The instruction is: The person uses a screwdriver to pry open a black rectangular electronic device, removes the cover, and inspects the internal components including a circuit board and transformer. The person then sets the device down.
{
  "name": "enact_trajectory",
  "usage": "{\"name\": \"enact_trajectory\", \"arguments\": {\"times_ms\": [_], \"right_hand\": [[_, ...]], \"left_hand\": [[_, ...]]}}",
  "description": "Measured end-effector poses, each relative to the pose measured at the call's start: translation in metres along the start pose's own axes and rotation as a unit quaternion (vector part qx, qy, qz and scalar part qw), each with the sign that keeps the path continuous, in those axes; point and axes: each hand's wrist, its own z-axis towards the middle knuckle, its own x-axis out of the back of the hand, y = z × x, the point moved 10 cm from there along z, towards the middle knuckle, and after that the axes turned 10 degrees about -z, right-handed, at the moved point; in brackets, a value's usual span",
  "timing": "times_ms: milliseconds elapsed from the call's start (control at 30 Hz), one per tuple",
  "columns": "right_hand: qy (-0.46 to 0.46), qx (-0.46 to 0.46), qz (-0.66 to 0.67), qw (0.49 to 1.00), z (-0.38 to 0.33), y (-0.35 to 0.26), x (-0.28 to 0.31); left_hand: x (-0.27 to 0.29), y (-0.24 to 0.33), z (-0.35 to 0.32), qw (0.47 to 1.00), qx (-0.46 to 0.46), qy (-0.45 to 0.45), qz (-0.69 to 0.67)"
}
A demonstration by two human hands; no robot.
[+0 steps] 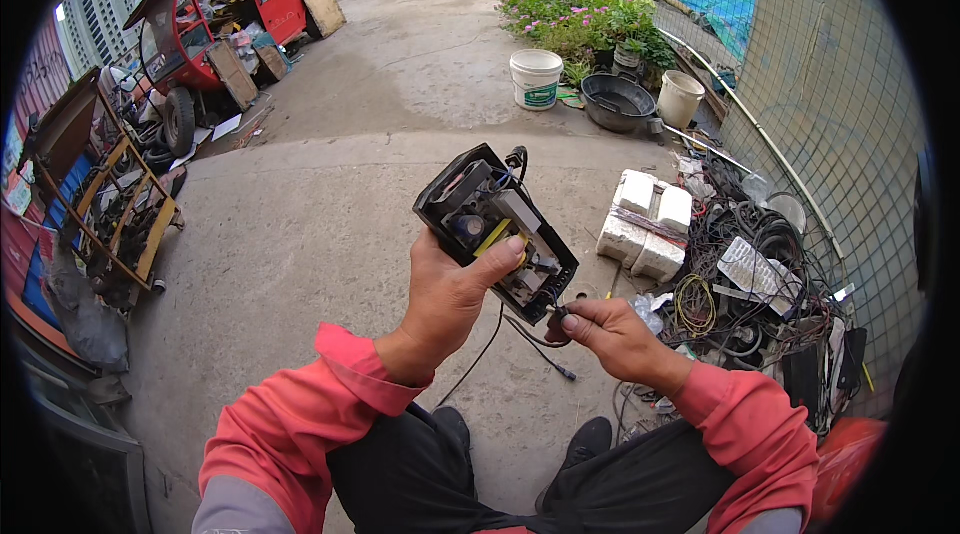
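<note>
My left hand (445, 299) is clamped around the opened power box (495, 229), held up over my knees; my right hand (610, 334) pinches its black wire (530, 336) — pull straight, steadily

Concrete yard (330, 224). Red three-wheeled vehicle (225, 4) parked top left, boards leaning on it. Rusty metal frame with yellow bars (110, 209) at left edge. White bucket (536, 79), black basin (617, 101) and cream bucket (680, 98) in a row by a flowering bush (585, 14). White foam blocks (645, 224) right of centre, beside a tangled heap of black cables (760, 284), possibly with scrap electronics mixed in. Wire mesh fence (830, 114) along the right.
</note>
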Motion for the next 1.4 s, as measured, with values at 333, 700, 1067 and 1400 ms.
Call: {"name": "enact_trajectory", "arguments": {"times_ms": [333,700,1067,1400], "right_hand": [[0.002,-0.008,-0.01,1.0,0.0,0.01,0.004],[0.005,-0.017,-0.024,1.0,0.0,0.011,0.007],[0.006,-0.02,-0.034,0.999,0.001,0.018,0.008],[0.002,-0.028,-0.025,0.999,0.0,0.016,0.007]], "left_hand": [[0.0,-0.001,0.001,1.0,0.006,0.002,-0.001],[0.002,-0.003,0.001,1.0,0.012,0.004,-0.002],[0.002,-0.004,0.001,1.0,0.012,0.002,-0.001],[0.001,-0.001,0.0,1.0,0.008,0.007,0.0]]}}
